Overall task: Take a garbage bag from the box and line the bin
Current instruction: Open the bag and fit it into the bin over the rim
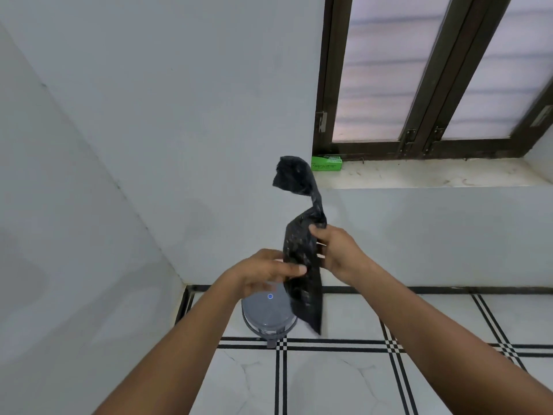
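A person's two bare forearms reach forward over a white tiled floor (344, 381) crossed by black double lines, seen from above. The landmark is a grey round pedal bin (266, 317) with its lid closed, standing in the corner where two pale walls meet. Directly above the bin, the left hand (264, 272) has its fingers stretched fairly straight, the fingertips touching the side of a black garbage bag (302, 256). The bag is still folded into a narrow strip, held upright just right of the bin, twisted near the top. Right of the bag, the right hand (336, 250) pinches it between thumb and fingers. Above and right of the bin, a green bag box (326, 163) sits on a marble window sill (419, 173) below a dark-framed window (419, 85).
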{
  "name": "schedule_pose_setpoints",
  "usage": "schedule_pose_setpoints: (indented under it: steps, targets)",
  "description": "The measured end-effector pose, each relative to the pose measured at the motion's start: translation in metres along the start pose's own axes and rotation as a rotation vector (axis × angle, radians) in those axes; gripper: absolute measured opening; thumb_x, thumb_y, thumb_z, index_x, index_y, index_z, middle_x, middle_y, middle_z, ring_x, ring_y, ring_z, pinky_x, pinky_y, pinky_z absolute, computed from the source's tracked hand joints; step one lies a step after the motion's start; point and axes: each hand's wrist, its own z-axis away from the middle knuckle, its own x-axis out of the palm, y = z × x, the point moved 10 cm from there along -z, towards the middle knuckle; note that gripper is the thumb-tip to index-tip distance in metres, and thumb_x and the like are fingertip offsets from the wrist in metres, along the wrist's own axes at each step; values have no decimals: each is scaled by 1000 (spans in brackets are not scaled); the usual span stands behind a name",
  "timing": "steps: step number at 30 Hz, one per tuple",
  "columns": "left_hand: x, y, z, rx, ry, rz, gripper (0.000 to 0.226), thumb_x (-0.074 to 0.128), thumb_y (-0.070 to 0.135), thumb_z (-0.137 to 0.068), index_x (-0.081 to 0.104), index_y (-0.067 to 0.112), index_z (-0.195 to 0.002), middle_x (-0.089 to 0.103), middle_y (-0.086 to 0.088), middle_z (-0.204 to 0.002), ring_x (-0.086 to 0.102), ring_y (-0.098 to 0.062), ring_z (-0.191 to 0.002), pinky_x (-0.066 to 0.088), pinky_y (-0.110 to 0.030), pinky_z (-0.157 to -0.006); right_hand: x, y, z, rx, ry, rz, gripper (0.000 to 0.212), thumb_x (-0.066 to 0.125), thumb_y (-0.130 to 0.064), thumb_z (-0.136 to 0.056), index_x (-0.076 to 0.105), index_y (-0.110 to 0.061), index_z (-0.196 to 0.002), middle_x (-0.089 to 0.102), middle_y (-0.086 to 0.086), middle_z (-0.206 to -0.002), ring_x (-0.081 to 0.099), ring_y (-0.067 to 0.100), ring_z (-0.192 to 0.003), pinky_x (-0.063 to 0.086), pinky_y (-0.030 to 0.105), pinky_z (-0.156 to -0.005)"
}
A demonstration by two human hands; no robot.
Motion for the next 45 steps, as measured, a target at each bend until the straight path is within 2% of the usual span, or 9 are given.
schedule_pose_setpoints:
  steps: [6, 10, 15, 18, 21, 28, 34, 40, 45]
  targets:
    - [-1, 1, -9, 105, 105, 316, 29, 65, 15, -103, 68, 25, -129, 80, -8, -106, 76, -24, -83, 64, -34, -74, 0, 13, 4, 124, -82, 47, 58, 71, -62, -84, 72, -20, -124, 75, 9, -119, 71, 33, -111, 57, 50, -97]
    - [-27, 26, -8, 238, 369, 121, 19, 59, 22, -106, 69, 32, -118, 79, -4, -109, 77, -23, -96, 62, -41, -91, 13, 23, 17, 115, -239, 255, 40, 78, -19, -89, 67, -18, -127, 74, 12, -120, 72, 31, -110, 59, 47, -93]
    - [-5, 19, -7, 48, 153, 344, 46, 66, 57, -96, 76, 18, -117, 80, -8, -112, 77, -24, -104, 63, -43, -93, -7, 6, 3, -42, 48, 161, 24, 68, 5, -92, 69, -1, -116, 76, 19, -109, 76, 29, -98, 63, 40, -83]
    - [14, 12, -4, 0, -27, 391, 28, 81, 23, -91, 75, 5, -112, 81, -10, -97, 79, -18, -88, 64, -28, -76, -23, 3, -1, -107, 205, 195, 15, 74, -6, -90, 71, -4, -105, 78, 19, -100, 77, 29, -89, 63, 37, -74]
    - [3, 7, -8, 32, 79, 570, 31, 80, 3, -88, 71, -6, -116, 79, -13, -89, 77, -14, -75, 62, -22, -63, -41, 5, -5, -107, 321, 112, 18, 78, -13, -88, 70, -5, -103, 78, 16, -97, 77, 26, -85, 63, 36, -75]
    - [-4, 11, -8, 78, 226, 610, 31, 84, 26, -88, 76, 1, -103, 72, -5, -74, 65, -10, -60, 58, -24, -59, -44, 16, -1, -38, 306, 14, 22, 77, -20, -91, 72, -2, -102, 75, 11, -87, 69, 17, -68, 56, 23, -62]
    - [-6, 28, 1, 106, 248, 737, 24, 82, 31, -89, 71, 10, -88, 66, -1, -67, 57, -9, -54, 56, -24, -54, -65, -23, 22, -259, 566, 654, 36, 68, -44, -88, 54, -21, -111, 62, -1, -106, 65, 17, -90, 50, 31, -75]
    - [-9, 64, 8, 175, 293, 726, 36, 80, 47, -88, 61, 17, -83, 57, 3, -61, 51, -9, -52, 51, -23, -50, -2, 13, 11, -182, -346, 599, 70, 73, -8, -75, 51, -29, -138, 66, -1, -131, 64, 20, -120, 56, 40, -97]
    - [-28, 88, 21, 355, 473, 404, 55, 80, 60, -82, 60, 14, -104, 60, 5, -85, 57, -11, -72, 48, -24, -66, -16, 4, 8, -209, -36, 454, 15, 73, -20, -94, 74, -13, -107, 80, 1, -100, 76, 21, -97, 59, 45, -95]
